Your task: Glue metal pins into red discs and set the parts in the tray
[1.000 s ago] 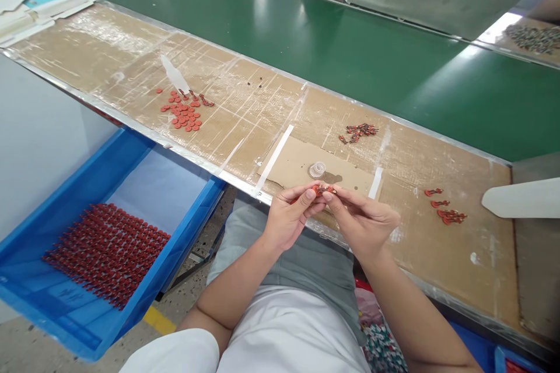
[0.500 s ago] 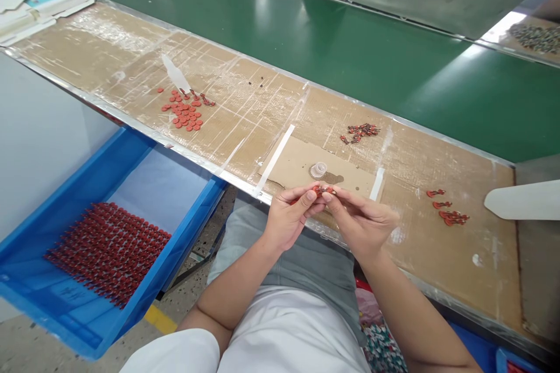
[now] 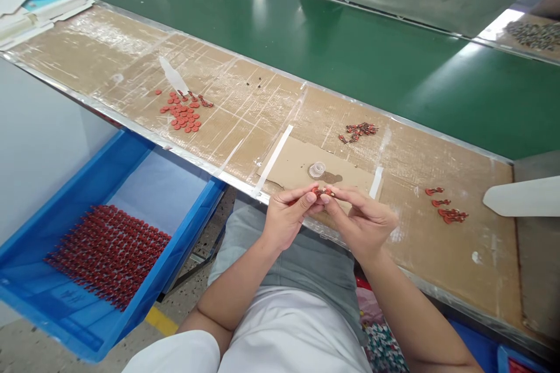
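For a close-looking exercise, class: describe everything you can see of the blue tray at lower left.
The blue tray is shallow, rectangular and looks like plastic, with a raised rim. It sits below the bench edge, its left corner out of view. A pale sheet lines the bottom, and small red parts lie on it in tight, overlapping rows.
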The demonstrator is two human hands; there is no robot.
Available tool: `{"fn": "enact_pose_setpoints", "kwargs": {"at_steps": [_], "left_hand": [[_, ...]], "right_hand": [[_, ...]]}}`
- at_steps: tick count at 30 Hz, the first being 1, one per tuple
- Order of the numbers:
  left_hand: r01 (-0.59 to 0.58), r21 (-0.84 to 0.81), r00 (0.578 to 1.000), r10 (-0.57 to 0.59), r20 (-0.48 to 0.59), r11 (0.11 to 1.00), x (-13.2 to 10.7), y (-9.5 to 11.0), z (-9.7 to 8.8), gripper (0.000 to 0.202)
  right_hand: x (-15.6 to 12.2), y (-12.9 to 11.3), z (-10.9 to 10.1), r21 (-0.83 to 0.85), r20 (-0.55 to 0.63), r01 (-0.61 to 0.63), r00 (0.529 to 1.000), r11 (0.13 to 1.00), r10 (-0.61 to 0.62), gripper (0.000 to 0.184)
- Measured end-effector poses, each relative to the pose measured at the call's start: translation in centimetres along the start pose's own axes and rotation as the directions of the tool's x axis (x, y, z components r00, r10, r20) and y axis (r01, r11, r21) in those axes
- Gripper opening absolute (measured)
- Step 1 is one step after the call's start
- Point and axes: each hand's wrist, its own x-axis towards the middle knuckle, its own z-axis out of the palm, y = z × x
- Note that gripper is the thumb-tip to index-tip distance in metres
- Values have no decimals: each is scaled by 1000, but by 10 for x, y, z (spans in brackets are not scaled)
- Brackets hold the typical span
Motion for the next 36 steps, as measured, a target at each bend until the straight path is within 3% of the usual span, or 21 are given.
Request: {"fn": "enact_pose_setpoints", "kwargs": {"at_steps": [5, 22, 28, 36], "left_hand": [[-12, -3, 1000, 12, 7, 1000, -1, -2, 1, 26], [-22, -13, 999, 22, 39, 1000, -2, -3, 4, 23], [-17, -11, 999, 18, 32, 1000, -1, -5, 5, 24], [-8, -14, 1000, 8, 27, 1000, -1, -6, 4, 26]], "right_hand": [[-1, 3, -2, 3, -2, 30, 1000, 1000, -30, 36], [-5, 8, -4, 10, -52, 27, 998, 1000, -26, 34], [-3, 10, -8, 6, -23, 77, 997, 997, -77, 42], [3, 9, -11, -26, 15, 128, 992, 991, -128, 39]]}}
